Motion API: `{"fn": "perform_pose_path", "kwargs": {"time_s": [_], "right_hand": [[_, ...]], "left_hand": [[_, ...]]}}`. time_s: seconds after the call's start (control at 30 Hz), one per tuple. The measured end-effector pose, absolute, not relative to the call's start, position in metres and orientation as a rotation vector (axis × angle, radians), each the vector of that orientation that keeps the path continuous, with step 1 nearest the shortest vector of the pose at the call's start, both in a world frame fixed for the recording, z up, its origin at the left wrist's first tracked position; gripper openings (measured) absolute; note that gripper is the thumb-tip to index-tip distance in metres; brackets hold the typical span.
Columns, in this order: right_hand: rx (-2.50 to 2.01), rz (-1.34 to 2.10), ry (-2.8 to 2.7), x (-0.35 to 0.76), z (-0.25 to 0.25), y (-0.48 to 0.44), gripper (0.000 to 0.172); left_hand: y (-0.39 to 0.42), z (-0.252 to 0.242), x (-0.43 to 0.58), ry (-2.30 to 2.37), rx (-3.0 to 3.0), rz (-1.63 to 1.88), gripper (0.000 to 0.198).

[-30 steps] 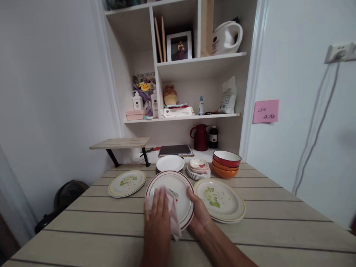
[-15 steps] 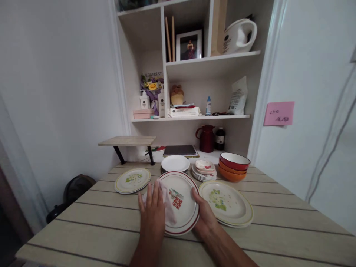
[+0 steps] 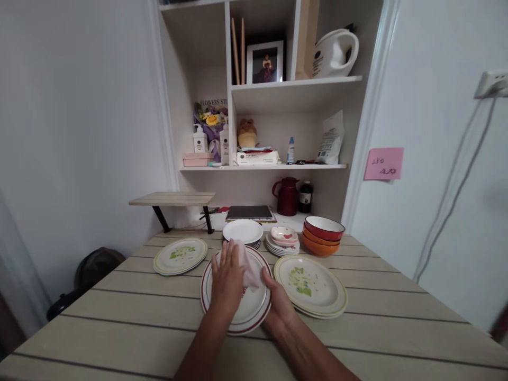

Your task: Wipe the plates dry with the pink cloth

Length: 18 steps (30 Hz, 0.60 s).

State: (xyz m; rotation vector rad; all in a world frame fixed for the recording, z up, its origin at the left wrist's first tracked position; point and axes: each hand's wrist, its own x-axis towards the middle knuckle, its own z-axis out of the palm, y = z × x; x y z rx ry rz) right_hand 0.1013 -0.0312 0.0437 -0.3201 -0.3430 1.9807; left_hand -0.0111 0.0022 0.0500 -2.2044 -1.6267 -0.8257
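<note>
A white plate (image 3: 254, 312) with dark red rings is held tilted above the table. My right hand (image 3: 280, 307) grips its right edge, thumb on the rim and fingers underneath. My left hand (image 3: 227, 278) holds a pale pink cloth (image 3: 251, 270) against the plate's face, its fingers stretched out over the cloth. Cloth and hand hide most of the plate's printed red design. Just right of my right hand lies a stack of large plates (image 3: 311, 286) with a green leaf pattern. Behind the held plate stands a stack topped by a white plate (image 3: 243, 231).
More leaf-patterned plates (image 3: 180, 255) lie at the left. Small dishes (image 3: 283, 242) and stacked red and orange bowls (image 3: 322, 236) stand at the back right. A small raised shelf (image 3: 172, 199) is at the back left. A red jug (image 3: 286, 196) stands behind, under the wall shelves.
My left hand has moved the cloth up and right over the plate, covering most of the red design. The view has turned slightly right; my right hand keeps its hold.
</note>
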Motion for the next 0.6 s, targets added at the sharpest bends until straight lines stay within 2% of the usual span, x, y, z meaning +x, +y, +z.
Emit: {"fn": "perform_pose_path", "kwargs": {"time_s": [0.23,0.37,0.43,0.53,0.6], "right_hand": [[-0.418,1.864,-0.196,0.114,0.045,-0.027,0.032],[-0.409,1.956,-0.228,0.122,0.047,-0.026,0.047],[-0.378,1.967,-0.287,0.124,0.049,-0.026,0.053],[-0.339,1.935,-0.356,0.122,0.05,-0.026,0.053],[-0.335,1.922,-0.385,0.117,0.05,-0.028,0.052]], "left_hand": [[-0.017,0.036,0.021,-1.369,-2.471,-0.87,0.046],[-0.035,0.027,0.005,-1.194,-2.558,-0.749,0.037],[-0.044,0.021,-0.013,-1.19,-2.486,-0.692,0.046],[-0.054,0.015,-0.038,-1.35,-2.27,-0.63,0.066],[-0.055,0.019,-0.048,-1.502,-2.124,-0.612,0.068]]}}
